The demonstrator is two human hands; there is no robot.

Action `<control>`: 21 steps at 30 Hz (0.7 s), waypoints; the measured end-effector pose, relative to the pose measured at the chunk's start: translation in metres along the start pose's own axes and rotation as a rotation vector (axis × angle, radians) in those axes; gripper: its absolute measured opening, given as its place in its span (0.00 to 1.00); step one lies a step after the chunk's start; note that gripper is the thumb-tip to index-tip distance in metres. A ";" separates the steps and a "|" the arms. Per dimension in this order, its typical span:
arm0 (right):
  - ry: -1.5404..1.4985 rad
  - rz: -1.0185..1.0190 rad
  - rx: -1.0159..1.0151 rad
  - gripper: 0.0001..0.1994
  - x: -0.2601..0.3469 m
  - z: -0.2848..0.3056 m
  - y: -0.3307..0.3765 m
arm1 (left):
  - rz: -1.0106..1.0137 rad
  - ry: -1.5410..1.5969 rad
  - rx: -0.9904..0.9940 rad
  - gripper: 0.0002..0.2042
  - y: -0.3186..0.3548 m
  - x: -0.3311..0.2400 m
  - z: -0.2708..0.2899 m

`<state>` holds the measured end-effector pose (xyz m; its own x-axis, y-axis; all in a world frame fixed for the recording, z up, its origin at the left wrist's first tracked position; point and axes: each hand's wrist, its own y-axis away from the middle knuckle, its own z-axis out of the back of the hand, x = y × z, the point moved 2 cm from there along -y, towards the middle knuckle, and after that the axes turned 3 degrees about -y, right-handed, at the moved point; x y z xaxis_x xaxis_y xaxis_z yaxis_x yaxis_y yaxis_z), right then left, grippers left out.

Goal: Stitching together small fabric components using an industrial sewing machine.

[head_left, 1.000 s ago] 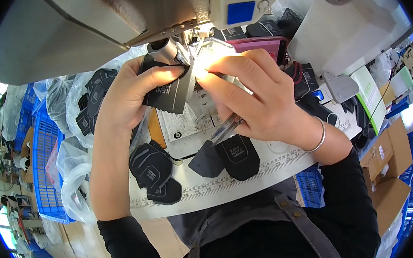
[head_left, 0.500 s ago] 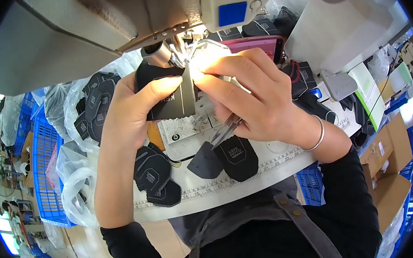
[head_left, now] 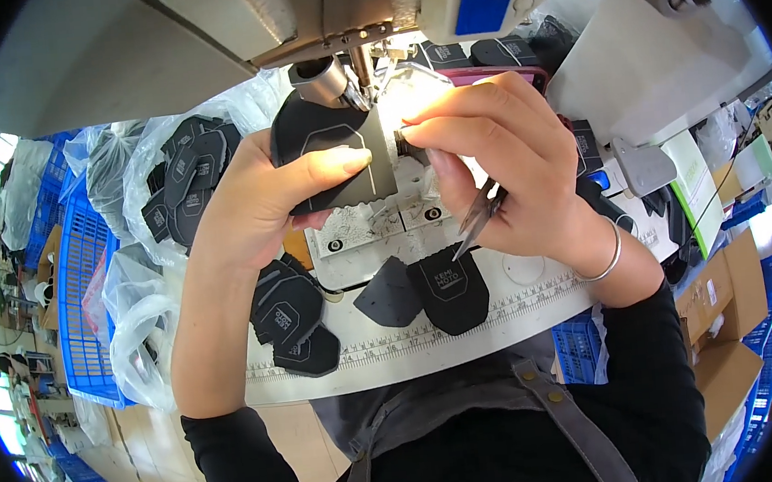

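Note:
My left hand [head_left: 245, 198] grips a flat black piece [head_left: 325, 122] with a pale printed outline, thumb on top and fingers underneath. The piece lies by the presser foot and needle area of a sewing machine [head_left: 360, 83]. In my right hand [head_left: 522, 169] a pair of thread snips [head_left: 471, 230] is tucked against the palm, blades toward me. Its thumb and index fingertips are just right of the piece's straight edge, in bright lamp light; glare hides whether they pinch anything. A black printed piece [head_left: 451, 301] and a plain dark piece [head_left: 389, 294] lie nearer me.
More black pieces lie in a small pile [head_left: 287, 314] at the table's front left and in a heap [head_left: 192, 175] among clear plastic bags. A ruler strip [head_left: 386, 349] follows the curved table edge [head_left: 442, 357]. Blue baskets [head_left: 88, 295] stand left; an open cardboard box [head_left: 722, 303] stands right.
My right hand has drawn off the piece's edge to the right, and the snips have turned steeper. More of the printed outline shows on the piece in my left hand. The whole view has shifted slightly.

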<state>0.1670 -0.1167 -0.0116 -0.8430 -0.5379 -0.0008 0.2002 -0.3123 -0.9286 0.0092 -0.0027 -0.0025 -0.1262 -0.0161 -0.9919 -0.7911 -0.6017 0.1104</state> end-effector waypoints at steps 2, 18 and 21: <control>0.029 0.053 -0.034 0.18 -0.003 -0.004 -0.001 | -0.017 -0.008 -0.024 0.10 -0.001 -0.001 -0.004; 0.135 0.272 -0.012 0.11 0.009 -0.008 0.001 | 0.051 0.006 0.003 0.09 0.003 -0.005 -0.003; 0.156 0.319 -0.053 0.11 0.003 -0.012 0.000 | 0.034 0.015 -0.018 0.08 0.004 -0.010 -0.006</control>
<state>0.1584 -0.1094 -0.0159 -0.8089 -0.4748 -0.3469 0.4430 -0.1041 -0.8905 0.0104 -0.0098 0.0071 -0.1441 -0.0484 -0.9884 -0.7758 -0.6146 0.1432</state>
